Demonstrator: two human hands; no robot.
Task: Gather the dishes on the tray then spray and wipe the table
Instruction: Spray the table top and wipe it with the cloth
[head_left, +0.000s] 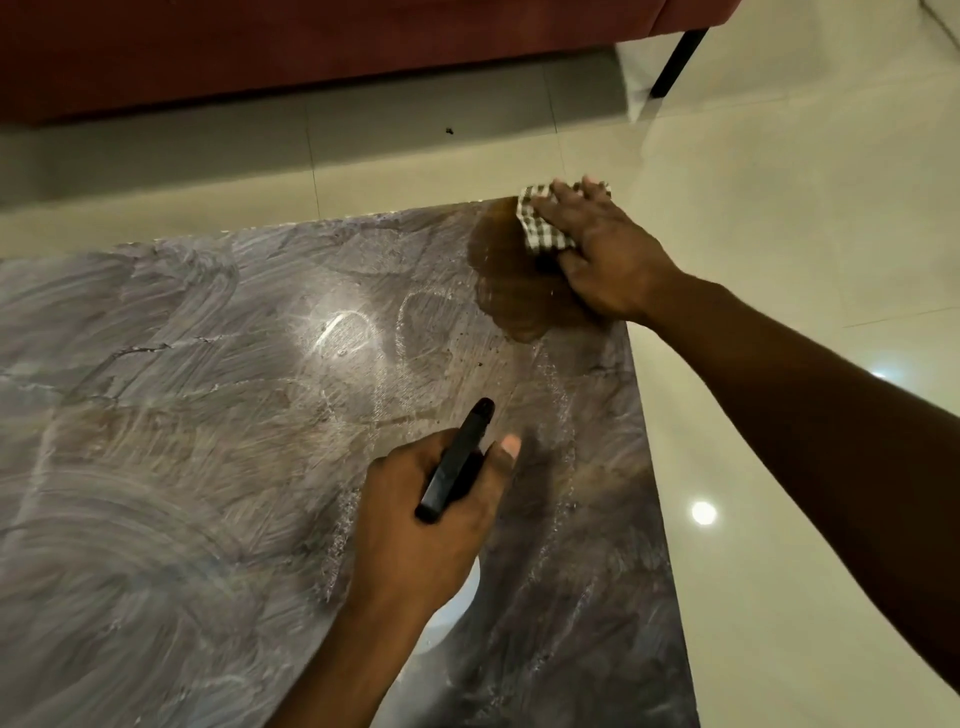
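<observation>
The left hand (426, 525) was closed around the black head of a spray bottle (457, 462), fingers wrapped under it and the thumb laid along its right side, the nozzle pointing away over the table (182, 415). The right hand (605, 254) lay flat with its fingers stretched out, pressing a brown-and-white checked cloth (540, 226) onto the table's far right corner, the fingertips reaching the far edge. Most of the cloth was hidden beneath that palm, and only its left part showed. The bottle's body was covered by the left hand and wrist, apart from a pale curved bit just below the hand that was hard to make out. The left forearm came up from the lower edge, and the right arm reached in from the right, fully extended across the corner. A hazy smeared film covered the table, except for a clear brown patch (514, 280) just beside the cloth. Beyond lay a pale tiled floor (779, 208) and a red sofa (311, 52), cut off at the top.
</observation>
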